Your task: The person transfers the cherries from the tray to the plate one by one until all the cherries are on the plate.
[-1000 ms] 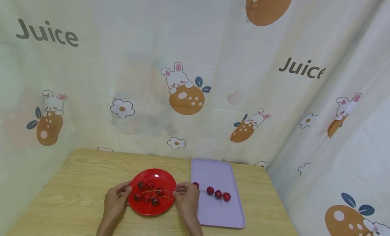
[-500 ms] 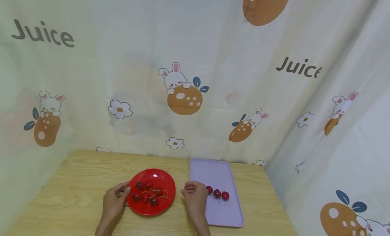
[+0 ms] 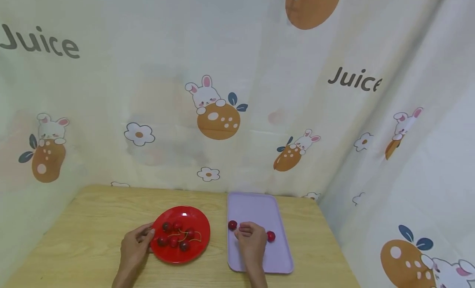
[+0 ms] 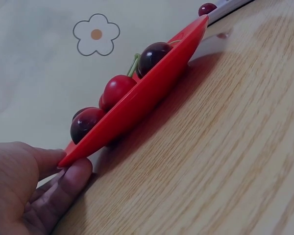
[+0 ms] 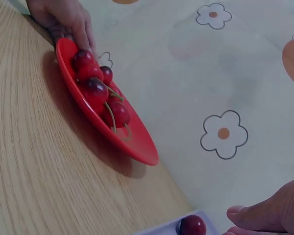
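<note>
On the wooden table sits a round red plate [image 3: 178, 256] holding several dark red cherries [image 3: 173, 241], some with green stems. My left hand [image 3: 134, 246] pinches its left rim, thumb above and fingers beneath, as the left wrist view [image 4: 63, 188] shows. To the right, my right hand [image 3: 253, 243] hovers over a lilac tray [image 3: 252, 205], thumb and fingers apart with nothing between them. One cherry [image 3: 232, 225] lies at the tray's left edge, just left of those fingertips; another cherry [image 3: 271, 236] shows right of the hand. The hand hides the part of the tray between them.
A pale curtain [image 3: 167, 106] printed with rabbits, fruit and flowers hangs behind the table and along both sides. Bare wood of the table [image 3: 219, 255] shows between the plate and the tray.
My right hand has let go of the plate's right rim and moved right, over the tray. My left hand keeps its grip on the plate. The head view has shifted slightly to the right.
</note>
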`<move>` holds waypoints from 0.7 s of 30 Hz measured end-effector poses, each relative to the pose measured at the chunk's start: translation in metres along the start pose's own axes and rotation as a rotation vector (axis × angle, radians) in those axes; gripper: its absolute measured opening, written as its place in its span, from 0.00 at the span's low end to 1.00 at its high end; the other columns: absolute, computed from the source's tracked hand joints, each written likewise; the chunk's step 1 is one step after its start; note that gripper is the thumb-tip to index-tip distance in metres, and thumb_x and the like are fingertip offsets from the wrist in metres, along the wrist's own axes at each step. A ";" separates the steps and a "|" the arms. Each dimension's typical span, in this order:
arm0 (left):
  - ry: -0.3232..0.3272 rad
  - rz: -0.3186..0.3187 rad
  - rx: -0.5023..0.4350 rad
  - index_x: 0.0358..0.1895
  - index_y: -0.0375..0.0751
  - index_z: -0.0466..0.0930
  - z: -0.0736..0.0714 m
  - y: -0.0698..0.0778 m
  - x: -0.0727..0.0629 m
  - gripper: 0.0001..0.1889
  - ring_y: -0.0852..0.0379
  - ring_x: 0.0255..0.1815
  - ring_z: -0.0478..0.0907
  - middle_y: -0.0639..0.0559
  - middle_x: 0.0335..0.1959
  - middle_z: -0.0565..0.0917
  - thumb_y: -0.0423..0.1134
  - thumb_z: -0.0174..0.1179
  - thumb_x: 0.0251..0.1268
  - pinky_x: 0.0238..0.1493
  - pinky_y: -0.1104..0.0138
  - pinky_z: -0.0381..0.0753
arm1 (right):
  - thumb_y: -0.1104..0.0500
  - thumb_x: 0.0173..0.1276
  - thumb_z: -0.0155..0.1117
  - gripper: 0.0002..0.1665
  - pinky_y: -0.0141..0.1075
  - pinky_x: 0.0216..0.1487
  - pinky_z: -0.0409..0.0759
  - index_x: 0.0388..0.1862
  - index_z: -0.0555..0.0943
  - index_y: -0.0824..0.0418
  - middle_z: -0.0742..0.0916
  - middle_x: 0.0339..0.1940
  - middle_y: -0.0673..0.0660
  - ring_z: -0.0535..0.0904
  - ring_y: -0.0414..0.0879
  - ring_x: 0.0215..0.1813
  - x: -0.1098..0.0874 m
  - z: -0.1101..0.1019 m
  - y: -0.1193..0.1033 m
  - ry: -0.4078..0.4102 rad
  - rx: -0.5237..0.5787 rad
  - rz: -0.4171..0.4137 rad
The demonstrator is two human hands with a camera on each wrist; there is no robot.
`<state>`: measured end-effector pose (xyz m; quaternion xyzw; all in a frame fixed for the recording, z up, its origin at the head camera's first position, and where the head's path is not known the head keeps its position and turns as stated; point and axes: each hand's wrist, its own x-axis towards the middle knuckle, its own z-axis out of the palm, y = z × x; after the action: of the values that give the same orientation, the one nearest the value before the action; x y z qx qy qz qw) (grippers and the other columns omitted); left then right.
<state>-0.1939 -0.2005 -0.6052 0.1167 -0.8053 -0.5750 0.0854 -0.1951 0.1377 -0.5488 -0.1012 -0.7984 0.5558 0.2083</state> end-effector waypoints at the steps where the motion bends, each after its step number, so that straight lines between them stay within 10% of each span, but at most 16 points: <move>1: -0.003 -0.006 0.007 0.69 0.31 0.83 0.000 0.001 0.000 0.19 0.64 0.31 0.85 0.30 0.53 0.89 0.32 0.62 0.81 0.27 0.68 0.92 | 0.77 0.53 0.82 0.14 0.25 0.36 0.91 0.39 0.90 0.72 0.94 0.34 0.65 0.93 0.49 0.34 0.000 -0.002 0.001 0.008 -0.001 0.001; 21: -0.009 0.014 0.082 0.69 0.29 0.82 -0.001 0.001 -0.001 0.20 0.66 0.29 0.84 0.30 0.52 0.90 0.33 0.63 0.81 0.27 0.71 0.89 | 0.74 0.49 0.87 0.21 0.28 0.38 0.92 0.43 0.91 0.71 0.94 0.40 0.68 0.93 0.56 0.36 0.005 -0.053 0.036 0.251 -0.082 -0.014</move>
<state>-0.1924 -0.2006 -0.6035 0.1115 -0.8293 -0.5416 0.0810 -0.1782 0.1971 -0.5657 -0.1730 -0.7887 0.5043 0.3061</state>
